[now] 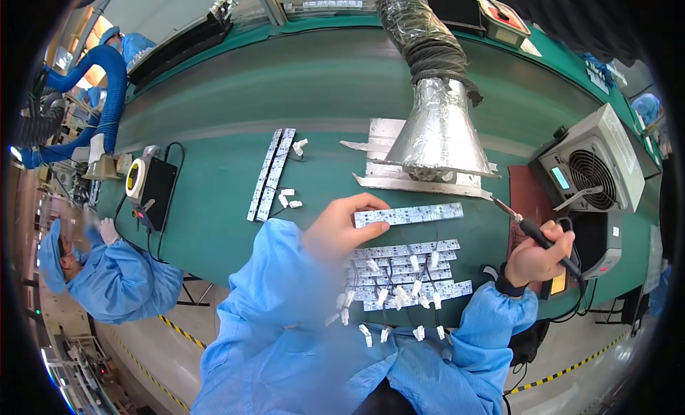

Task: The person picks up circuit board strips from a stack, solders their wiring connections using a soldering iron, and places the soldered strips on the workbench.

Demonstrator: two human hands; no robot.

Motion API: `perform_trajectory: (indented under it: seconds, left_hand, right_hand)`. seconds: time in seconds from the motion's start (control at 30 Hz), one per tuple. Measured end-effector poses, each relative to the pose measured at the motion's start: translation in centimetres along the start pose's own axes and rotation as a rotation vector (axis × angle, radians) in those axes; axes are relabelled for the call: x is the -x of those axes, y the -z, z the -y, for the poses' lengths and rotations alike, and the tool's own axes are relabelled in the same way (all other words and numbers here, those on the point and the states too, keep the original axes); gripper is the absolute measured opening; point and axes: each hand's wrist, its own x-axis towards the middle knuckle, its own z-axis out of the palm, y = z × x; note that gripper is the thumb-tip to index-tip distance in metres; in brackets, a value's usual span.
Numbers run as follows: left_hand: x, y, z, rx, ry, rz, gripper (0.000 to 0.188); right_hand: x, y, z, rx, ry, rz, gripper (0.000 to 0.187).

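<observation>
My left hand pinches the left end of a long, narrow white circuit board between thumb and fingers, over the green mat. In my right hand is a soldering iron with a black handle. Its tip points up and left, close to the right end of a white metal plate and apart from the board. Below the held board lie several similar circuit boards in rows, near my body. Dark wires run from them to white plug connectors, some hanging past the table edge.
A foil-covered fume funnel hangs above a pale metal plate. Two circuit boards lie left with loose connectors. A fan unit stands right, a black box left. Another person in blue sits at left.
</observation>
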Motion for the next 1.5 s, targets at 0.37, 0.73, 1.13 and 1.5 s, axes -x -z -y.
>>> perform_trajectory:
  seconds: [0.37,0.73,1.13,1.5]
  left_hand:
    - [0.8,-1.7,1.3,-0.287,-0.354,-0.129,0.034]
    - [0.9,-1.9,0.8,-0.456,-0.407,-0.142,0.039]
    - [1.0,-1.9,0.9,-0.486,-0.451,-0.150,0.039]
    - [0.9,-1.9,0.8,-0.492,-0.460,-0.147,0.038]
  right_hand:
    - [7.7,-2.7,3.9,0.025,0.354,0.806,0.039]
    - [9.0,-3.0,3.0,0.012,0.327,0.868,0.039]
    - [9.3,-3.2,3.1,0.037,0.313,0.877,0.039]
    - [9.2,-3.2,3.2,0.067,0.294,0.891,0.039]
